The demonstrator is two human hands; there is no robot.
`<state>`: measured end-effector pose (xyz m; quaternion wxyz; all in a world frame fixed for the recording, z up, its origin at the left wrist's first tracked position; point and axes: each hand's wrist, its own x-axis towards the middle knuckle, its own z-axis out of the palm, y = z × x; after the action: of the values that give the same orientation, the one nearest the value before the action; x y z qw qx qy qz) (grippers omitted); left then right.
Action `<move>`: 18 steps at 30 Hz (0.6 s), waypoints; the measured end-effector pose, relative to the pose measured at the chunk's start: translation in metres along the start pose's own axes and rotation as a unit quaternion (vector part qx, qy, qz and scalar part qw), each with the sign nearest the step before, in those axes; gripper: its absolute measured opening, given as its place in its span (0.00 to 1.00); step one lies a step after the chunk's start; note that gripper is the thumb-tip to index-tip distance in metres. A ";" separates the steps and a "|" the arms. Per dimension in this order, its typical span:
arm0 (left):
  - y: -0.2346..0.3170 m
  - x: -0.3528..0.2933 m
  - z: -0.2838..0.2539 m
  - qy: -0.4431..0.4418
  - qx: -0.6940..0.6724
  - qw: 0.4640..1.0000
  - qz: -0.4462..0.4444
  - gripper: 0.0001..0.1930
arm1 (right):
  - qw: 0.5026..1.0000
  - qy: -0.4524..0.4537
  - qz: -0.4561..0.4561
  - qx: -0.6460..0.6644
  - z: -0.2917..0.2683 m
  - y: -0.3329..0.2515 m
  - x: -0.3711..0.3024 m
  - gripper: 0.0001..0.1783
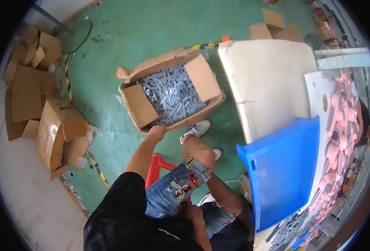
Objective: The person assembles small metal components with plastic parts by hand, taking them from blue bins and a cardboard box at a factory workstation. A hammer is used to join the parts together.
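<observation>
My left hand (157, 132) is closed on the near edge of an open cardboard box (140, 105). Inside the box lie many small grey strip-like pieces (172, 92), with two of the flaps folded over them. A red plastic stool (155, 165) stands below my left forearm, partly covered by my leg in torn denim shorts. Lower down, between my thighs, my right hand (192, 212) appears closed at a red edge of the stool; its fingers are partly hidden.
An empty blue tray (283, 167) rests tilted on the worktable (273, 79) at right, beside pink-and-grey parts (339, 134). Opened cartons (32, 92) are heaped at left against the wall. Yellow-black tape (69, 79) marks the green floor.
</observation>
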<state>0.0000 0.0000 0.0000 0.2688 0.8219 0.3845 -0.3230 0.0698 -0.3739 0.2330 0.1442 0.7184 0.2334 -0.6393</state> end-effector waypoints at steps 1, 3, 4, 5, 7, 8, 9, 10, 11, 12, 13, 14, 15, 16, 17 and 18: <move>-0.004 0.001 -0.004 0.021 -0.002 1.000 -0.010 0.12 | 1.000 0.010 -0.021 -0.007 -0.008 -0.003 0.005 0.44; 0.003 -0.002 -0.004 0.041 -0.022 0.999 -0.020 0.11 | 0.998 0.032 -0.041 -0.020 -0.024 0.010 0.009 0.43; 0.008 -0.005 -0.002 0.037 -0.034 0.998 -0.024 0.11 | 0.997 0.046 -0.059 -0.022 -0.027 0.013 -0.001 0.43; 0.012 -0.007 -0.003 0.029 -0.017 0.999 -0.041 0.11 | 0.995 0.061 -0.076 -0.024 -0.028 0.015 -0.010 0.42; 0.019 -0.022 0.001 0.065 0.014 0.997 -0.045 0.19 | 0.996 0.064 -0.061 -0.011 -0.025 0.023 -0.021 0.39; 0.012 -0.033 0.006 0.116 0.027 0.992 -0.033 0.31 | 0.996 0.059 -0.062 -0.010 -0.025 0.027 -0.018 0.36; 0.018 -0.048 0.006 0.138 -0.012 0.990 -0.011 0.44 | 0.994 0.099 -0.044 0.009 -0.017 0.033 -0.014 0.29; 0.008 -0.061 0.010 0.163 -0.077 0.983 0.012 0.41 | 0.993 0.092 -0.070 0.013 -0.009 0.035 -0.009 0.28; 0.009 -0.071 0.012 0.189 -0.144 0.971 0.029 0.43 | 0.991 0.088 -0.099 0.015 -0.008 0.036 -0.007 0.27; -0.002 -0.083 0.009 0.183 -0.166 0.969 0.017 0.44 | 0.981 0.145 -0.126 0.028 -0.010 0.022 -0.019 0.24; 0.011 -0.104 -0.002 0.166 -0.200 0.965 0.023 0.42 | 0.978 0.166 -0.124 0.039 -0.013 0.019 -0.034 0.24; 0.012 -0.118 -0.013 0.249 -0.230 0.935 0.104 0.38 | 0.938 0.277 -0.195 0.071 -0.021 0.009 -0.050 0.20; 0.030 -0.129 -0.034 0.268 -0.229 0.927 0.127 0.37 | 0.883 0.382 -0.255 0.102 -0.030 0.004 -0.074 0.16; 0.058 -0.154 -0.051 0.281 -0.230 0.919 0.150 0.35 | 0.833 0.459 -0.272 0.149 -0.044 0.002 -0.117 0.12; 0.102 -0.188 -0.080 0.293 -0.299 0.893 0.164 0.32 | 0.774 0.531 -0.284 0.193 -0.061 0.006 -0.168 0.08; 0.139 -0.218 -0.106 0.286 -0.391 0.851 0.201 0.34 | 0.683 0.662 -0.259 0.166 -0.072 0.014 -0.202 0.08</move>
<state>0.0380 -0.1045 0.2568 0.5054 0.7643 0.3652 0.1643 0.1234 -0.3795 0.4406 -0.3410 0.8775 0.3351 -0.0376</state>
